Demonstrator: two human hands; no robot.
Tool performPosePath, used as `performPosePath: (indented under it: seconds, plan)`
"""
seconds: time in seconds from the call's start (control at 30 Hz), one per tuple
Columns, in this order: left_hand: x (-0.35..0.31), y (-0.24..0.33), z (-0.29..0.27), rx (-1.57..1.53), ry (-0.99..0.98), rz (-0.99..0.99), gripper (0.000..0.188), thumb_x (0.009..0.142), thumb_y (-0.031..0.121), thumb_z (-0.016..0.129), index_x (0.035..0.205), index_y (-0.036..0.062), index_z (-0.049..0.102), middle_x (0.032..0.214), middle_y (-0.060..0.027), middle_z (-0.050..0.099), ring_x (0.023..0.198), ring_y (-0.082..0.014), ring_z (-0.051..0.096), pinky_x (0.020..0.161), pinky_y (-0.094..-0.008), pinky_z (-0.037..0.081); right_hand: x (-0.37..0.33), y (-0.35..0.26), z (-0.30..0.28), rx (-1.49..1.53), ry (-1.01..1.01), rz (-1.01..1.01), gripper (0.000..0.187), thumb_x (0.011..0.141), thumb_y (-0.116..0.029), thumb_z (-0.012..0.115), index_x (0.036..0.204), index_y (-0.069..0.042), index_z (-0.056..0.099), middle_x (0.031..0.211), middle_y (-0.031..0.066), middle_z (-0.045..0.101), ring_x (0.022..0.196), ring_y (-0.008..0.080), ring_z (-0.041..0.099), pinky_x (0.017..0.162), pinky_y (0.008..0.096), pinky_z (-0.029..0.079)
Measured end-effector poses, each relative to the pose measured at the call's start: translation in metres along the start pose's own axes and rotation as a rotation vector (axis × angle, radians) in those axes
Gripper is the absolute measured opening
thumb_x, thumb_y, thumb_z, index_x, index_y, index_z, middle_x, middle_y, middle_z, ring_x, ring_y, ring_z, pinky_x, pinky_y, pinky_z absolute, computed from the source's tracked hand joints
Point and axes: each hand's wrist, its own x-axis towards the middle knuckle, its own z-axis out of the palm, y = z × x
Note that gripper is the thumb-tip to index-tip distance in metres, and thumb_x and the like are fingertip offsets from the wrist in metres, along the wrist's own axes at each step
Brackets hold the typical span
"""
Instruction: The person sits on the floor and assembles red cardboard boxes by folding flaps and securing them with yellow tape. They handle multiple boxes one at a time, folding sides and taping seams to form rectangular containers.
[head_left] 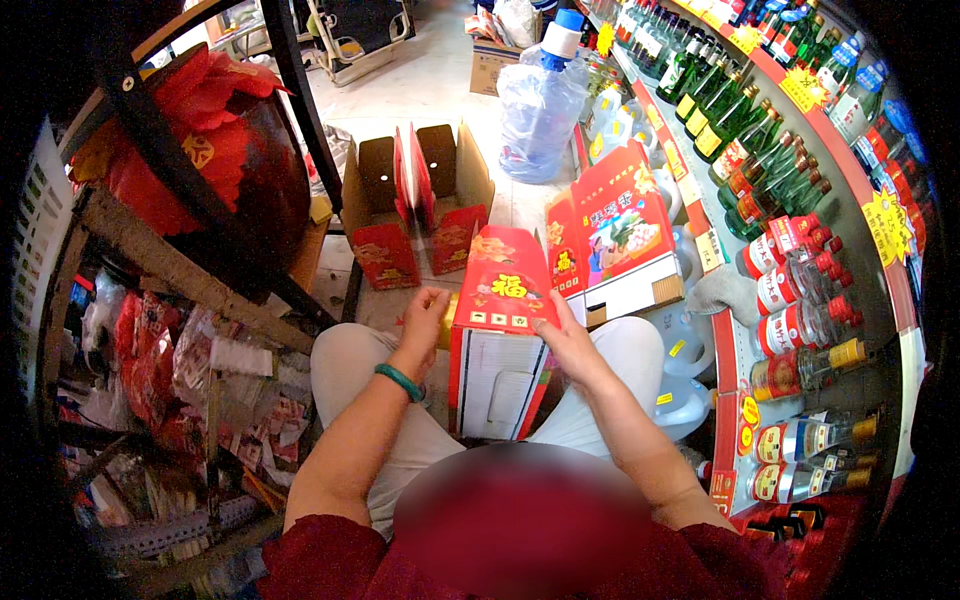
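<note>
Between my knees stands a red cardboard gift box [505,275] with gold lettering on its slanted top and a white lower side [495,380]. My right hand [572,345] grips the box's right edge, thumb on the red face. Close to the box's left edge, my left hand [425,325] has its fingers pinched together. A bit of yellow shows between it and the box, too small to name. A green bangle [400,382] circles my left wrist. Right of the box, another red printed carton [625,225] leans with its panels spread.
An open-topped carton [465,175] with red flaps stands ahead on the floor. Beyond it is a plastic-wrapped water bottle [540,115] with a blue pump. Shelves of glass bottles [730,120] line the right. A large dark jar [260,165] and wooden frame [165,240] bound the left.
</note>
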Motion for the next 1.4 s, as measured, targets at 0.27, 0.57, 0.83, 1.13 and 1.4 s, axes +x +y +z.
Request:
performPosePath:
  seconds: [0.27, 0.57, 0.83, 1.13, 1.4]
  plan:
    - [0.013, -0.017, -0.014, -0.056, -0.036, 0.051, 0.015, 0.09, 0.021, 0.058, 0.089, 0.0065, 0.057, 0.081, 0.0006, 0.056, 0.076, -0.0092, 0.051, 0.069, -0.0248, 0.044, -0.018, -0.007, 0.009, -0.134, 0.071, -0.152, 0.072, 0.086, -0.018, 0.057, 0.143, -0.001, 0.018, 0.135, 0.0205, 0.041, 0.122, 0.022, 0.043, 0.101, 0.0311, 0.033]
    - [0.002, -0.009, 0.002, 0.177, -0.059, 0.072, 0.014, 0.089, 0.02, 0.059, 0.087, 0.0059, 0.058, 0.08, 0.0005, 0.056, 0.074, -0.0091, 0.05, 0.066, -0.0268, 0.043, -0.03, 0.051, 0.017, -0.313, 0.182, -0.259, 0.081, 0.077, -0.01, 0.06, 0.142, -0.002, 0.013, 0.132, 0.0242, 0.042, 0.122, 0.0334, 0.043, 0.1, 0.0374, 0.036]
    - [0.005, -0.043, -0.009, 0.633, -0.082, 0.087, 0.017, 0.084, 0.023, 0.062, 0.088, 0.0067, 0.062, 0.084, -0.0097, 0.064, 0.077, -0.0214, 0.06, 0.07, -0.0343, 0.046, -0.033, 0.118, 0.064, -0.311, -0.022, -0.191, 0.08, 0.08, -0.016, 0.061, 0.141, 0.001, 0.012, 0.128, 0.0289, 0.046, 0.117, 0.0392, 0.048, 0.097, 0.0395, 0.04]
    - [0.013, -0.029, -0.026, 0.311, -0.008, 0.042, 0.015, 0.087, 0.02, 0.061, 0.089, 0.0044, 0.06, 0.079, -0.0021, 0.058, 0.071, -0.0117, 0.052, 0.065, -0.0274, 0.044, 0.054, 0.073, 0.02, -0.465, 0.188, -0.319, 0.051, 0.08, -0.017, 0.062, 0.124, 0.001, 0.046, 0.115, 0.025, 0.055, 0.107, 0.0368, 0.054, 0.091, 0.04, 0.044]
    - [0.011, 0.0, -0.024, 0.13, 0.113, 0.02, 0.014, 0.089, 0.018, 0.059, 0.089, 0.0039, 0.06, 0.081, -0.0011, 0.058, 0.073, -0.0094, 0.051, 0.066, -0.0258, 0.043, 0.158, 0.064, -0.008, -0.692, 0.2, -0.315, 0.048, 0.081, -0.024, 0.061, 0.122, -0.001, 0.051, 0.112, 0.024, 0.057, 0.103, 0.0381, 0.055, 0.089, 0.0429, 0.045]
